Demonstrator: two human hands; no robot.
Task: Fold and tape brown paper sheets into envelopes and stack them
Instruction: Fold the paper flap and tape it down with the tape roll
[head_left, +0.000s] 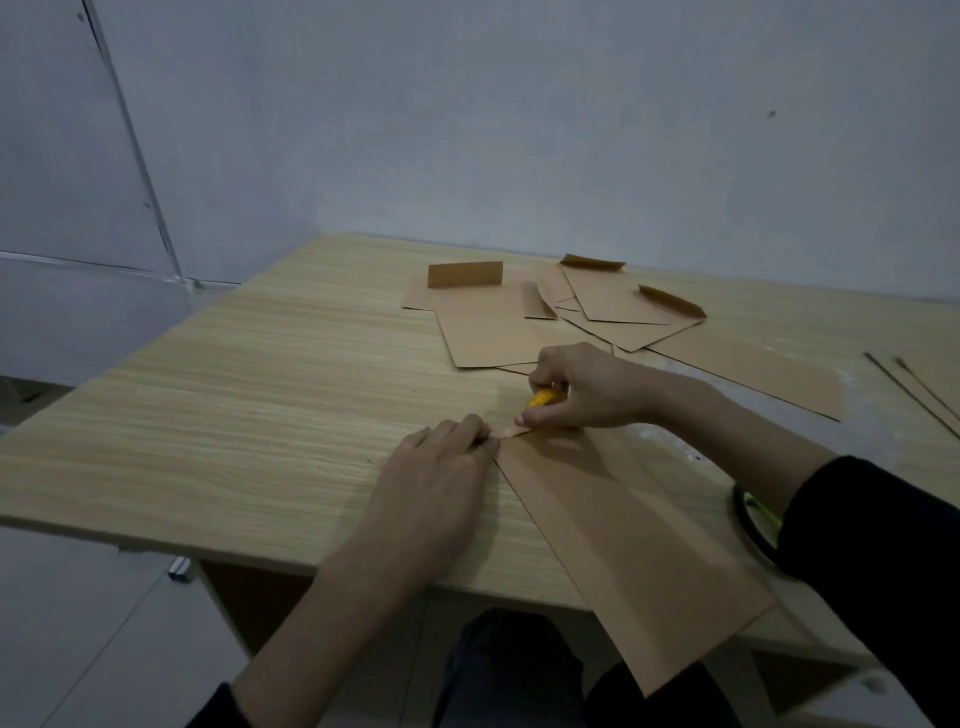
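A folded brown paper sheet (623, 535) lies at the table's near edge, its lower corner hanging over the edge. My left hand (436, 478) presses its fingertips on the sheet's far corner, where a short strip of tape (506, 430) lies. My right hand (582, 387) grips a small yellow tool (544, 399) just beyond that corner, thumb touching the tape's end. Several folded brown envelopes (597, 306) lie spread across the far side of the table.
The light wooden table (249, 395) stands against a grey wall. A dark tape roll (753, 525) sits by my right sleeve. Thin sticks (914, 387) lie at the right edge. My knee shows below the table's near edge.
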